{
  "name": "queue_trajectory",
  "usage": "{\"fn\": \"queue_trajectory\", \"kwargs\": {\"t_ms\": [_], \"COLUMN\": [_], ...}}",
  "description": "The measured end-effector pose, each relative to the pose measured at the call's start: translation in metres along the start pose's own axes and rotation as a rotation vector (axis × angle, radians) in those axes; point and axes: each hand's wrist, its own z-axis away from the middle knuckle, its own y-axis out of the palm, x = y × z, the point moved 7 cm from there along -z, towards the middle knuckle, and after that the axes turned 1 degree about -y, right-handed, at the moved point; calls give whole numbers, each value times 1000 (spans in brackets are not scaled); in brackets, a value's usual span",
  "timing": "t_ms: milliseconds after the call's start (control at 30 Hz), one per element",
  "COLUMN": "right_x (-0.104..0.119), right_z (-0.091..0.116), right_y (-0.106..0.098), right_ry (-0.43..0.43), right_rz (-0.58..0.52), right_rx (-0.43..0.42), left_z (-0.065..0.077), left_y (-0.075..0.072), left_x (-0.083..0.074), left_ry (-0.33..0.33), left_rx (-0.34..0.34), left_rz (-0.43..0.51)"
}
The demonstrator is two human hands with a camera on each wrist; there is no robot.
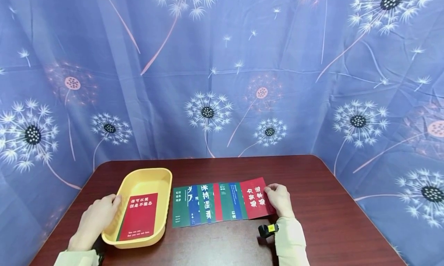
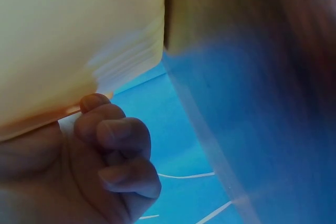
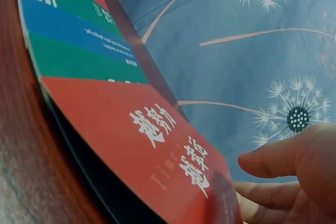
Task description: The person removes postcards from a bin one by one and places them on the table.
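A yellow plastic tray [image 1: 165,204] stands at the left of the table, with a red notebook [image 1: 140,216] lying over a green one inside it. My left hand [image 1: 98,216] grips the tray's left rim; in the left wrist view its fingers [image 2: 126,135] curl beside the tray wall. To the right, several thin green, blue and red notebooks [image 1: 204,204] overlap in a fanned row. At the row's right end, my right hand [image 1: 279,198] pinches the edge of a red notebook [image 3: 131,129] with white characters. That notebook is tilted, with a dark gap beneath its near edge.
The dark red wooden table [image 1: 333,219] extends to the right of the row and in front of it. A blue dandelion-patterned curtain [image 1: 222,73] hangs behind the table and along both sides. A small black device with a yellow label [image 1: 268,230] sits at the right wrist.
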Motion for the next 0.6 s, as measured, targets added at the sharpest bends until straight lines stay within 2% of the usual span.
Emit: {"fn": "queue_trajectory", "kwargs": {"t_ms": [200,433,600], "right_x": [-1,-4,-3], "right_z": [-1,-1,-2], "right_y": [-4,-6,-5], "right_ry": [3,2,-25], "right_rz": [46,89,115], "right_rx": [-23,-36,-63], "left_z": [-1,-1,-1], "left_y": [-1,2,0], "left_x": [0,1,1], "left_ry": [5,-5,-4], "left_rx": [-5,19,13], "left_rz": [1,0,-3]}}
